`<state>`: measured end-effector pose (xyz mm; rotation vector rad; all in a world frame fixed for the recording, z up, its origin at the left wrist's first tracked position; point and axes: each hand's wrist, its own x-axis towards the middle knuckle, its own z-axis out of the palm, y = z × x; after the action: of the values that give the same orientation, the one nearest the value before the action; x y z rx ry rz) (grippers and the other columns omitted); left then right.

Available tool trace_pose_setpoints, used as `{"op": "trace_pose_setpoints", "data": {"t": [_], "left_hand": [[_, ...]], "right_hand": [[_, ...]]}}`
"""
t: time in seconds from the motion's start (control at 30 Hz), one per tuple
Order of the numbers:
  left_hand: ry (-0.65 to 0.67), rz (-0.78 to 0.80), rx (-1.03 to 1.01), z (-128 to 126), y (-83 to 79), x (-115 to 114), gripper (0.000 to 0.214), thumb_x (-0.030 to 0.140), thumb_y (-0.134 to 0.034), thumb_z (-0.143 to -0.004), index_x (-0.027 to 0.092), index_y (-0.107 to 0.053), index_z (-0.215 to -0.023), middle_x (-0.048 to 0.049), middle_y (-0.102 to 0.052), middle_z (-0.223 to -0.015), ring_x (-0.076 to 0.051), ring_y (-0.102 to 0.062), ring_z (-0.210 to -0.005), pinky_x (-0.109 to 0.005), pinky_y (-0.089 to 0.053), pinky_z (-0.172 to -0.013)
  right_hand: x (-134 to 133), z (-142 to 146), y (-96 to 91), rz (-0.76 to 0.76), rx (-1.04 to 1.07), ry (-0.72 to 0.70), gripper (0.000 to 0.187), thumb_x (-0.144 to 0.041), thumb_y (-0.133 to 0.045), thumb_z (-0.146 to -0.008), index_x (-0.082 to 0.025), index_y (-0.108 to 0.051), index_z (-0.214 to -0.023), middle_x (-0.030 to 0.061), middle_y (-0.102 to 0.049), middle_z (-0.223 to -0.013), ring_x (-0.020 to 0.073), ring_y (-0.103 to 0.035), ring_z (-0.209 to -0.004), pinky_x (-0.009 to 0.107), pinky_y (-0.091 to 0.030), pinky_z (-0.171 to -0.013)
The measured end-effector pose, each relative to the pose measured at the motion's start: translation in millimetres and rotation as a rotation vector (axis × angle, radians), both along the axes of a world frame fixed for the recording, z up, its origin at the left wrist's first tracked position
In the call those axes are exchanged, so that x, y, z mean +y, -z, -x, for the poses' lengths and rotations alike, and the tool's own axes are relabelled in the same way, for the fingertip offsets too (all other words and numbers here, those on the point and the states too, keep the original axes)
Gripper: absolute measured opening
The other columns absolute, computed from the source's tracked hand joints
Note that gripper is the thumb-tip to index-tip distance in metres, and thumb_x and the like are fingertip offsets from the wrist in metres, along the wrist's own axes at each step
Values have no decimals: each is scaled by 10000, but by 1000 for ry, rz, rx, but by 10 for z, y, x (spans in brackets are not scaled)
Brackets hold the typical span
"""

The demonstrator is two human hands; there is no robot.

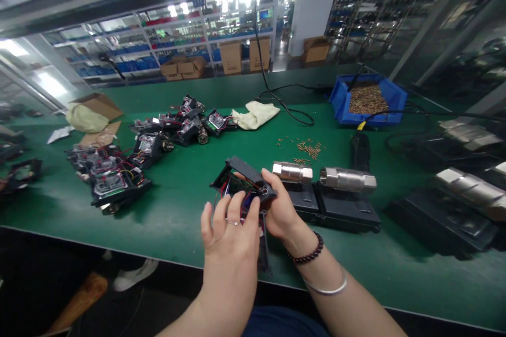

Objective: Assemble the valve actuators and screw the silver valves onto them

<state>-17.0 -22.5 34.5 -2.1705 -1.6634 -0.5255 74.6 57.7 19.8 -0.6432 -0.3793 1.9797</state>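
Just above the near part of the bench, my right hand (pixel 281 209) grips the right end of a black plastic housing (pixel 247 171) that is tilted, with its inside facing me. A circuit board and red and blue wires (pixel 248 199) show inside it. My left hand (pixel 233 237) reaches over the housing with its fingers apart, fingertips at the wires; its thumb is hidden. Below the housing, another black part (pixel 264 255) is partly hidden behind my left hand. To the right lie black units with silver metal fittings (pixel 292 172), one fitting (pixel 348 179) on each.
Several opened wired units (pixel 110 181) crowd the left of the green bench (pixel 177 231). A pale cloth (pixel 256 116) lies behind. Loose screws (pixel 310 148) are scattered near a blue bin (pixel 342 102) of screws. A corded black tool (pixel 360 151) and more fitted units (pixel 446 221) stand right.
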Motion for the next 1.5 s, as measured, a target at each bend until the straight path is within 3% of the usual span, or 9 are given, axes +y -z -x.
{"op": "trace_pose_setpoints", "data": {"t": [0.27, 0.47, 0.6, 0.77, 0.93, 1.13, 1.3, 1.4, 1.5], "left_hand": [[-49, 2, -85, 27, 13, -30, 419, 211, -608, -863, 242, -567, -1279, -134, -569, -1260, -344, -485, -1207, -606, -318, -1051], [-183, -98, -64, 94, 283, -175, 819, 396, -569, -907, -66, -177, -1458, -297, -551, -1296, -403, -457, -1249, -625, -298, -1041], [-97, -73, -76, 82, 315, -211, 497, 284, -504, -951, 25, -429, -1369, -187, -633, -1270, -340, -535, -1208, -563, -215, -1107], [-18, -124, -117, 0, 287, -231, 314, 142, -438, -948, 83, -606, -1205, -127, -715, -1150, -291, -605, -1129, -511, -174, -1134], [32, -56, -163, 9, 297, -214, 340, 89, -459, -876, 140, -683, -1127, -131, -724, -1090, -311, -589, -1134, -526, -244, -1095], [103, -56, -183, 27, 279, -199, 400, 81, -486, -848, 163, -640, -1208, -95, -724, -1003, -287, -580, -1070, -509, -267, -1100], [-50, -184, -383, 54, 458, -261, 207, 256, -519, -933, 157, -613, -1090, -119, -651, -1055, -277, -550, -1092, -532, -255, -1113], [-176, -225, -560, 99, 614, -298, 565, 449, -610, -873, 92, -452, -1282, -197, -564, -1152, -334, -506, -1170, -589, -358, -1041], [-191, -20, -831, 139, 718, -342, 845, 531, -645, -816, 118, -248, -1437, -211, -537, -1205, -349, -545, -1149, -552, -494, -911]], "right_hand": [[-54, -17, 1, -28, -74, -13, 360, -516, -630, -657, -183, -715, -764, 72, -751, -783, 306, -674, -995, 451, -527, -904], [-114, -48, 38, -35, -210, 61, 449, -566, -671, -626, -194, -725, -870, 65, -751, -796, 301, -695, -817, 457, -564, -766], [-232, -171, 73, -288, -310, 145, 496, -612, -616, -727, -222, -703, -1019, 63, -741, -927, 269, -679, -804, 418, -555, -729], [-421, -375, -91, -638, -769, 130, 477, -595, -494, -864, -256, -660, -1156, 64, -663, -1222, 273, -590, -1138, 411, -446, -986], [-548, -346, -233, -733, -1083, 99, 470, -575, -463, -877, -245, -658, -1150, 96, -666, -1210, 280, -598, -1136, 437, -451, -991], [-561, -313, -134, -873, -1324, 98, 392, -423, -516, -858, -232, -637, -1178, 99, -627, -1251, 269, -574, -1179, 428, -460, -1010], [-580, -335, -93, -974, -1412, 82, 403, -383, -491, -865, -237, -605, -1223, 104, -597, -1276, 262, -566, -1195, 418, -479, -996], [-607, -325, -66, -1013, -1464, 112, 425, -401, -487, -865, -229, -589, -1240, 119, -582, -1289, 276, -557, -1209, 427, -490, -981], [-642, -308, -29, -1056, -1530, 133, 451, -399, -488, -858, -229, -564, -1269, 128, -555, -1312, 293, -548, -1217, 453, -482, -987]]}}
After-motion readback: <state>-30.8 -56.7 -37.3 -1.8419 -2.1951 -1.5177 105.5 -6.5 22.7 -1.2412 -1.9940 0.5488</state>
